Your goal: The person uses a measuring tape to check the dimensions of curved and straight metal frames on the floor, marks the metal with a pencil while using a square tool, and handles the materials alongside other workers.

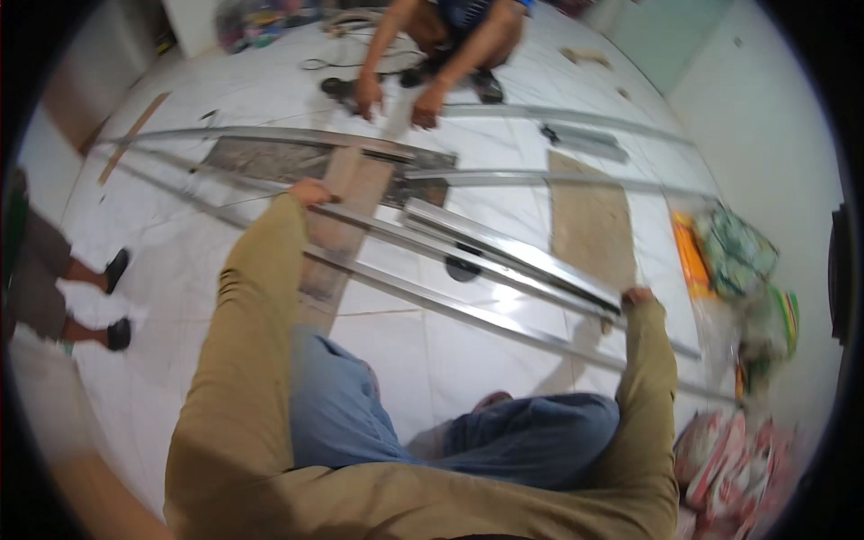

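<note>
My left hand (312, 192) is curled at a long metal channel (405, 233), beside a short wooden board (343, 174). Farther right, my right hand (638, 295) closes around the end of a shorter, shiny metal channel (513, 250); its fingers are partly hidden. Nearer my knees, another long metal channel (466, 312) runs across a wide plank (324, 287). A black round object (463, 266) lies partly under the channels. Beyond my left hand, a further channel (256, 133) crosses a dark, stained sheet (270, 158).
Opposite me a person crouches, hands (426, 110) low over the white tiled floor (385, 344). Another person's feet (118, 331) stand at left. A brown board (594, 223), plastic bags (736, 250) and red-white sacks (729, 466) lie at right. A black cable (317, 64) lies behind.
</note>
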The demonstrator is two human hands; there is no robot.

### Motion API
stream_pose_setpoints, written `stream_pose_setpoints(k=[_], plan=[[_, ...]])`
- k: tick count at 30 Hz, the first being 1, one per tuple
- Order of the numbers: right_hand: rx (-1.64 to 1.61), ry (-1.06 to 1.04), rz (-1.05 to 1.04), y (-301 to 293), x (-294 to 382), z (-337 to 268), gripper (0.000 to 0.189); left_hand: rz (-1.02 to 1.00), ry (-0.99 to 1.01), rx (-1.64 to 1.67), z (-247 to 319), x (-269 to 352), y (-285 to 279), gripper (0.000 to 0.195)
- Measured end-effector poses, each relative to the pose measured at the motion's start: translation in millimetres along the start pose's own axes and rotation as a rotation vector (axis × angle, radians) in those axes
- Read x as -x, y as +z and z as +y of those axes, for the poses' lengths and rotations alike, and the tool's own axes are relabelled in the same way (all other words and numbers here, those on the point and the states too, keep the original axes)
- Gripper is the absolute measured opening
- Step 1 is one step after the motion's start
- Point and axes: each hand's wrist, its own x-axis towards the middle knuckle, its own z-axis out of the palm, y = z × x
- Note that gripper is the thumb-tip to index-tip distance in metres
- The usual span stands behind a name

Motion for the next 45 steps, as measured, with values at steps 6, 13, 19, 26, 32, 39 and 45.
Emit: stream_pose_setpoints(k=[6, 13, 19, 26, 32, 39, 45], plan=[[-0.296, 0.143, -0.103, 4, -53, 26, 0.021, -0.023, -0.134, 0.022, 0, 15, -29, 0.045], [-0.103, -0.298, 0.096, 90, -102, 85, 0.017, -0.003, -0.147, 0.082, 13, 18, -17, 0.05], [-0.953, 0.114, -0.137, 63, -110, -32, 0.019, 0.052, -0.263, 0.093, -42, 44, -60, 0.049], [-0.274, -0.354, 0.086, 32, -62, 70, 0.028, -0.01, -0.087, 0.117, -5, 3, -16, 0.046], [0.057, -0.342, -0.043, 39, -81, -26, 0.016, 0.0, -0.159, 0.023, -25, 43, -47, 0.05], [0.24, -0.407, 0.297, 55, -65, 95, 0.008, -0.01, 0.11, -0.229, 1, -9, -5, 0.031], [-0.212, -0.802, 0.838, 156, -109, 16, 0.009, 0.023, -0.041, -0.134, -40, 4, -29, 0.029]])
